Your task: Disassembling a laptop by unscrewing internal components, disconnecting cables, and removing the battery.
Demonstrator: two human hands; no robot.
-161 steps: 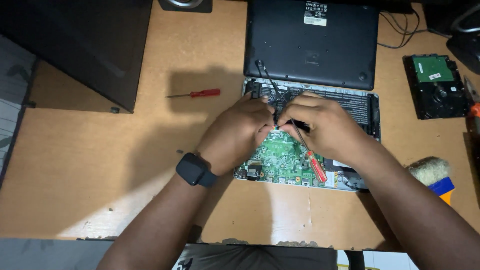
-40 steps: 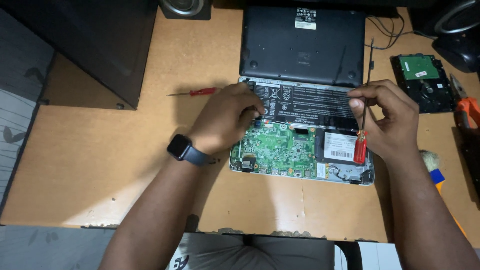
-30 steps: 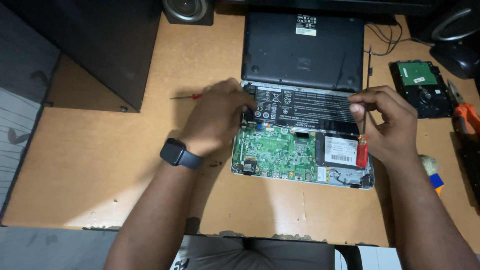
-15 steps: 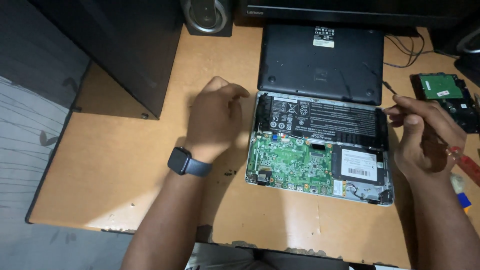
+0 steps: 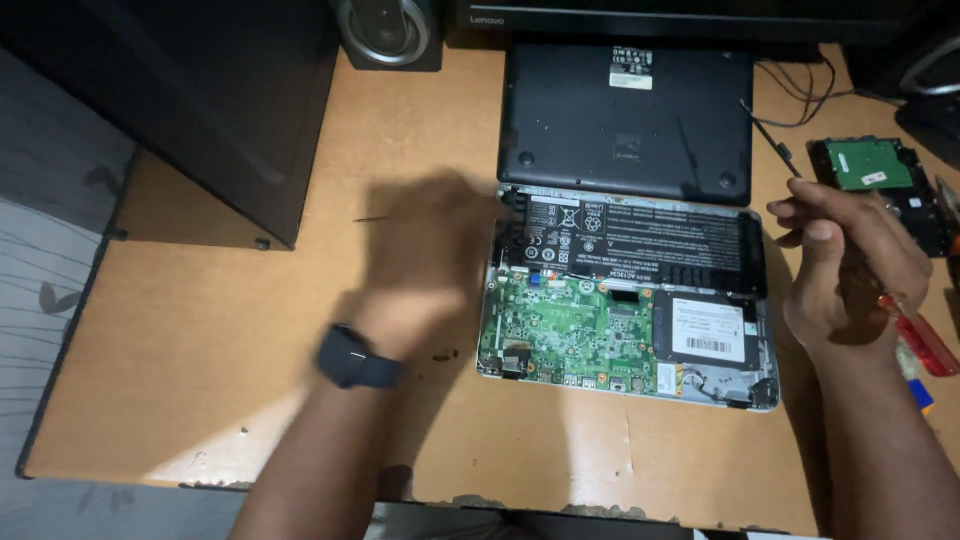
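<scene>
An opened laptop (image 5: pixel 620 300) lies on the wooden desk, showing a green circuit board (image 5: pixel 565 330), a long black battery (image 5: pixel 640 235) and a black drive (image 5: pixel 710 330). Its removed black bottom cover (image 5: pixel 625 120) lies just behind it. My right hand (image 5: pixel 850 270) is to the right of the laptop, closed around a red-handled screwdriver (image 5: pixel 925 345) whose thin shaft points up and left. My left hand (image 5: pixel 420 260), with a black watch on the wrist, is blurred left of the laptop. It covers the handle of a small screwdriver (image 5: pixel 375 218), of which only the shaft shows.
A black computer case (image 5: pixel 200 100) stands at the back left and a speaker (image 5: pixel 385 30) behind the desk's middle. A bare hard drive (image 5: pixel 870 170) with a green board and some cables (image 5: pixel 800 100) lie at the back right. The desk's front edge (image 5: pixel 600 500) is chipped.
My left hand left the laptop and moved left over the small screwdriver. My right hand moved right, away from the laptop, still holding the red-handled screwdriver.
</scene>
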